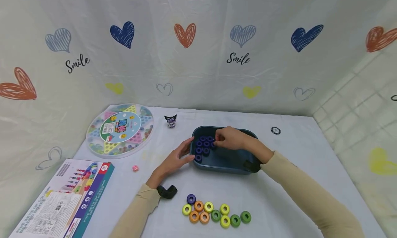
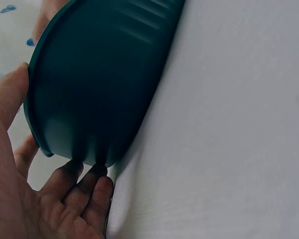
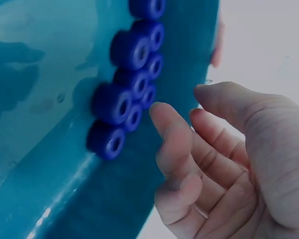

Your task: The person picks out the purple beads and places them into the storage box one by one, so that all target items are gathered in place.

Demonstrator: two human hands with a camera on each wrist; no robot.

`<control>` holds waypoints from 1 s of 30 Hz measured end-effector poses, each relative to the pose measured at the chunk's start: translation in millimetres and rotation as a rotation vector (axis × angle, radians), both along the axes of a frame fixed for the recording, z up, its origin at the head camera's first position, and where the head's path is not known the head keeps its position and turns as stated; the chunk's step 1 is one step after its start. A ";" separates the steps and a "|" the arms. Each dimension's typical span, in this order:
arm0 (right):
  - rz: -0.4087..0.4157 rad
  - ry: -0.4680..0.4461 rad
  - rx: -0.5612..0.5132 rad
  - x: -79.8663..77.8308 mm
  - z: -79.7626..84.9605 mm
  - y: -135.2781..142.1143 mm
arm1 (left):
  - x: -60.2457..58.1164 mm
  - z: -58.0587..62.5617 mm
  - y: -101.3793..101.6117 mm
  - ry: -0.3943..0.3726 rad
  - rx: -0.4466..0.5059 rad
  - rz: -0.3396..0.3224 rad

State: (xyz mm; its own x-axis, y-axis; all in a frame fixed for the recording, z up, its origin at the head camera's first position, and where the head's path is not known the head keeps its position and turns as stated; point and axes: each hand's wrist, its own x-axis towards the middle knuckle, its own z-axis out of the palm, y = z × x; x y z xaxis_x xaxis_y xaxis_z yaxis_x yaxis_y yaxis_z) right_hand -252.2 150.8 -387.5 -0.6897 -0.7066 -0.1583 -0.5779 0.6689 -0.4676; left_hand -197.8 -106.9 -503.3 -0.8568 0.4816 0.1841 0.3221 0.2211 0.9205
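Note:
My left hand [image 1: 176, 159] rests its fingertips and thumb against the left end of a dark teal plastic bin [image 1: 227, 168]. In the left wrist view, the fingertips touch the bin's outer wall [image 2: 89, 114], with the thumb at its rim. My right hand [image 1: 232, 138] reaches inside the bin, beside several purple ring beads [image 1: 199, 151] grouped at its left end. The right wrist view shows these fingers [image 3: 172, 154] loosely bent and the thumb apart, with nothing between them. One fingertip is close to a purple bead [image 3: 148, 95]; whether it touches cannot be told.
Loose beads lie in front: one purple [image 1: 191, 199], several orange [image 1: 199, 206], yellow [image 1: 224, 209] and green [image 1: 245, 217]. A round game board [image 1: 120, 131] and a printed box [image 1: 65, 200] are at left. Small trinkets include a figure [image 1: 171, 121], pink ball [image 1: 135, 168] and black ring [image 1: 275, 127].

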 end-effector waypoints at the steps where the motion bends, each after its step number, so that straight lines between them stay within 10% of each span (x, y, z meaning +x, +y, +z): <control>1: 0.006 0.016 -0.002 3.1 1.4 -0.5 | -0.1 -1.3 -0.3 -0.001 0.004 0.002; 20: 0.185 0.078 -0.001 98.0 -6.4 -40.1 | 13.9 34.5 0.6 -0.006 0.004 -0.051; 30: 0.354 0.053 0.079 125.2 -25.7 -68.2 | 9.8 24.6 0.5 -0.015 0.037 -0.046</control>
State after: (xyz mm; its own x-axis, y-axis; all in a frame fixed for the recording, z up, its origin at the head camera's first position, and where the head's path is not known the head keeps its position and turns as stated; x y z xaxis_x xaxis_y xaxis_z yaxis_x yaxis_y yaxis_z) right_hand -127.0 82.6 -413.2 -0.4135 -0.8898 -0.1929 -0.8020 0.4563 -0.3855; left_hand -188.0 -106.4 -478.6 -0.8370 0.5134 0.1895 0.3171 0.1727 0.9325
